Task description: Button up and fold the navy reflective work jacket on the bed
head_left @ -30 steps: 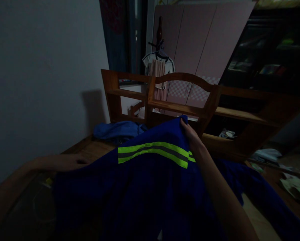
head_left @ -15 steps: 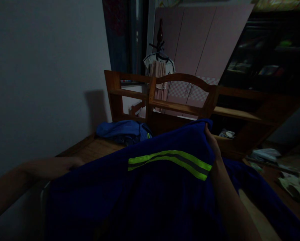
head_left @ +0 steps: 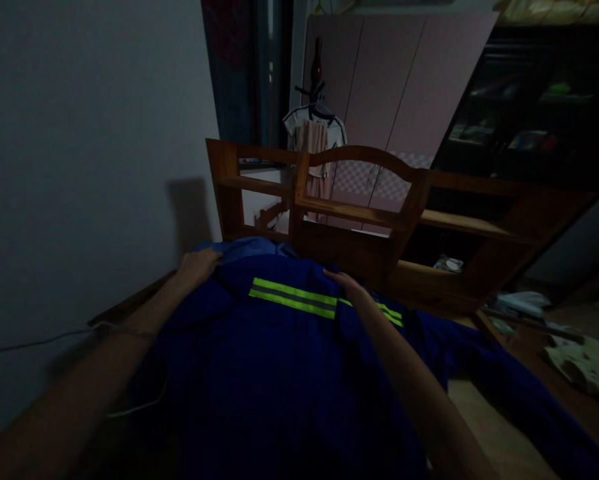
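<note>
A dark blue work garment [head_left: 279, 373] with two bright yellow-green reflective stripes lies spread over a wooden surface in front of me. My left hand [head_left: 197, 265] rests on its far left corner, fingers curled over the cloth edge. My right hand [head_left: 344, 283] lies on top of the garment just right of the stripes, fingers stretched flat and pressing the cloth down. A lighter blue cloth [head_left: 252, 247] shows just beyond the garment's far edge.
A wooden headboard frame with shelves [head_left: 359, 207] stands right behind the garment. A grey wall is on the left. Clothes hang on a stand [head_left: 315, 130] before a pink wardrobe. Pale cloth [head_left: 579, 363] lies at the right. A thin cable [head_left: 39, 343] runs along the left.
Both hands moved forward and down, laying the lifted garment flat. My right hand let go of the raised edge and now lies flat on it; the left reached the far corner.
</note>
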`<state>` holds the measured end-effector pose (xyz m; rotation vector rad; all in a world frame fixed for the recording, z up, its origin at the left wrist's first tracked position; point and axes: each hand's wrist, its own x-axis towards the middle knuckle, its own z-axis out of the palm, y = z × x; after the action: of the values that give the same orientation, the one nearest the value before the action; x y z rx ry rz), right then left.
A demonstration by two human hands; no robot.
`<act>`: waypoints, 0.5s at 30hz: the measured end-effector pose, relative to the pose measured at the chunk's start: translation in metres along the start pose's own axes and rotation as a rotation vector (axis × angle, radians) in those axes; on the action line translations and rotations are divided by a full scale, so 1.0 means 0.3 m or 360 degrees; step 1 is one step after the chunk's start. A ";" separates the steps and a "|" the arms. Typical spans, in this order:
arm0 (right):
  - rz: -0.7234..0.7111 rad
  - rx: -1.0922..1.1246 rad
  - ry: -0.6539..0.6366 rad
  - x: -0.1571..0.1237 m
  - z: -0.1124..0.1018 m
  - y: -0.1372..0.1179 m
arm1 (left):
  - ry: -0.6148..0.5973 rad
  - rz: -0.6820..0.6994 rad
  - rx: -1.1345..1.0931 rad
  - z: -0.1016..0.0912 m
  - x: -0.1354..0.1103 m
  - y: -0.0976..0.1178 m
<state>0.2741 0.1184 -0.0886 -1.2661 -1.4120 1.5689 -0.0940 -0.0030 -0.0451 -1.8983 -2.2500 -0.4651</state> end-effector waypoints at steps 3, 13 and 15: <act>-0.0025 -0.0119 0.0091 0.083 0.050 0.124 | 0.0162 -0.0046 0.0051 0.053 -0.017 0.057; -0.0312 -0.0366 0.0359 0.238 0.049 0.210 | 0.0533 -0.0322 -0.0459 0.244 -0.698 0.284; -0.0351 -0.0427 0.0370 0.242 0.052 0.203 | 0.0561 -0.0414 -0.0357 0.330 -0.775 0.242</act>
<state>0.2446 0.1687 -0.1648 -1.3446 -1.5849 1.0762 0.0267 -0.1754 -0.2027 -1.4638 -2.2817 -1.0392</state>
